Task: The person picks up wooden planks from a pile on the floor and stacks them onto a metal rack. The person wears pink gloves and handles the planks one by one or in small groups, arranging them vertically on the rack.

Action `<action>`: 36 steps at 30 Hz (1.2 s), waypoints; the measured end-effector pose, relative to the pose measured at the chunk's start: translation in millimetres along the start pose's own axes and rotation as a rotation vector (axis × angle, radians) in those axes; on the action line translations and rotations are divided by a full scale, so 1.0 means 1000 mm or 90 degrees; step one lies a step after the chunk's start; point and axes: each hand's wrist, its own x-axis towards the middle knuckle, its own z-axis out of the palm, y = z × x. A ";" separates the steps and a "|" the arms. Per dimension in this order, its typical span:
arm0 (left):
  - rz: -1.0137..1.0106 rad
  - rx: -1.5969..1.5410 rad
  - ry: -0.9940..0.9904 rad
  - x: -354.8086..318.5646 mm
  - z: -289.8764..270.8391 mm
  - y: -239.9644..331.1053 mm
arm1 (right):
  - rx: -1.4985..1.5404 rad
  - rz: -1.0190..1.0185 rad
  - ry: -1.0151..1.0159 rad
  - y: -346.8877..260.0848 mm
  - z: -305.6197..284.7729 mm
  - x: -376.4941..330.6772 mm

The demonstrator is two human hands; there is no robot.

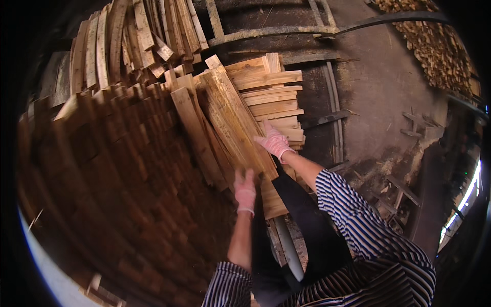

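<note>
Both my hands wear pink-and-white gloves. My left hand (244, 192) is at the near end of a bundle of long wooden planks (232, 120), its slightly blurred fingers apart; I cannot tell whether it touches the wood. My right hand (274, 140) lies at the planks' right side with thumb and fingers spread, holding nothing that I can see. Just beyond it, shorter boards (273, 107) are stacked crosswise, their ends pointing right. Another plank (197, 133) lies slanted along the left of the bundle. A pale board (272, 199) shows low, close to my legs.
A tall, dark stack of wooden slats (128, 194) fills the left side. More long slats (138, 36) lean at the far left. Metal frame bars (276, 33) cross the back. A heap of wood pieces (434, 46) lies far right, with scraps (399, 192) on the floor nearer.
</note>
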 end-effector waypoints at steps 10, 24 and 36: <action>0.030 -0.015 0.193 0.130 0.069 0.012 | 0.059 0.012 0.008 -0.021 0.051 0.068; 0.015 -0.247 -0.100 -0.107 0.050 0.121 | 0.526 -0.013 -0.227 -0.024 -0.038 -0.147; 0.207 -0.222 -0.164 -0.223 -0.006 0.338 | 0.449 -0.351 -0.252 -0.118 -0.199 -0.280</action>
